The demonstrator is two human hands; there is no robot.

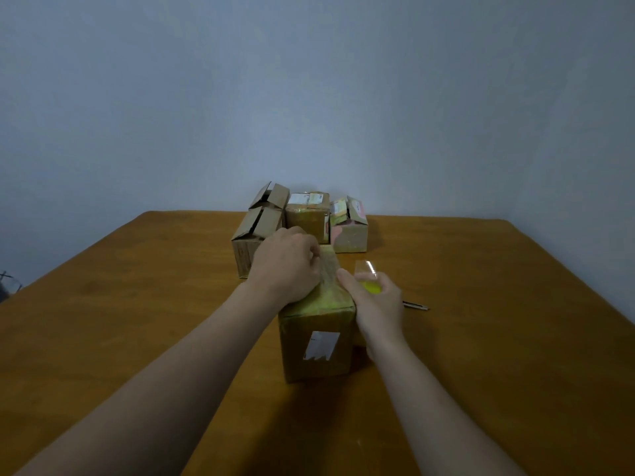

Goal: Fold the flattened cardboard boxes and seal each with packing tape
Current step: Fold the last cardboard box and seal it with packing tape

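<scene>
Near brown cardboard box (316, 352) partly taped: left hand (285, 266) pinches clear tape strip (330, 269), right hand (378, 304) grips yellow-cored tape roll (371, 286); open-flapped rear box (256, 223) remains unsealed.

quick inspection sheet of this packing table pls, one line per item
surface: brown wooden table
job's things: near box upright, white label on front; tape roll; more boxes at the far edge
clutter: slim tool right of the near box
grippers: left hand on the near box's top, fingers curled; right hand grips the tape roll
cables: nothing seen
surroundings: plain wall; dark object at left edge, unclear
</scene>
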